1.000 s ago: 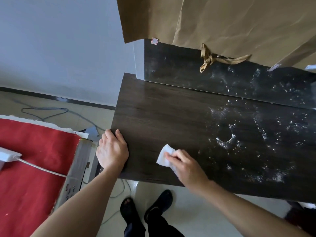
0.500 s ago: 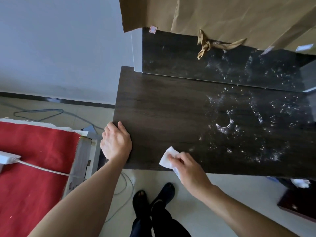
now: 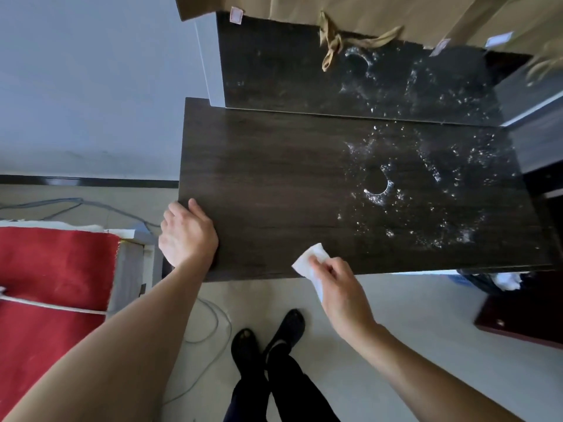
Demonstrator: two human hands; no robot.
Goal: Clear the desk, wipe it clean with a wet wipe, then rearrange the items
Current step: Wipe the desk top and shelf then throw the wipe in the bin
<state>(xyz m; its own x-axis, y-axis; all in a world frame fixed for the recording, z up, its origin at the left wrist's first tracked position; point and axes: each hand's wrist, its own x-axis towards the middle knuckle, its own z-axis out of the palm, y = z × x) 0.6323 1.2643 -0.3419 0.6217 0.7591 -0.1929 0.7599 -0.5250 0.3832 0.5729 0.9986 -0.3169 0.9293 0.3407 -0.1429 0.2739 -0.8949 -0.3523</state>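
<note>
Desk (image 3: 274, 178): a dark wood-grain top is seen from above; it fills the frame from centre out to 3 o'clock.
Wet wipe (image 3: 310, 258): a white, folded wipe is held at the front edge of the desk, at 6 o'clock of the top, with one corner laid on the wood.
Right hand (image 3: 338, 284): the wet wipe is pinched between the curled fingers and the thumb; the hand is placed half over the front edge.
Left hand (image 3: 187, 236): the palm is rested on the corner of the desk at 8 o'clock; the fingers are kept close together and nearly straight, and nothing is held.
White residue (image 3: 441, 226): specks are scattered over the desk from centre to 3 o'clock, around a ring mark (image 3: 377, 185).
Back panel (image 3: 274, 65): an upright dark panel is fitted at 12 o'clock; it is speckled too.
Brown paper bag (image 3: 396, 10): it is seen above the panel, at 12 o'clock.
Red cloth (image 3: 54, 269): it is spread at 9 o'clock, well apart from the wipe.
Cables (image 3: 213, 324): they are looped on the floor at 7 o'clock.
</note>
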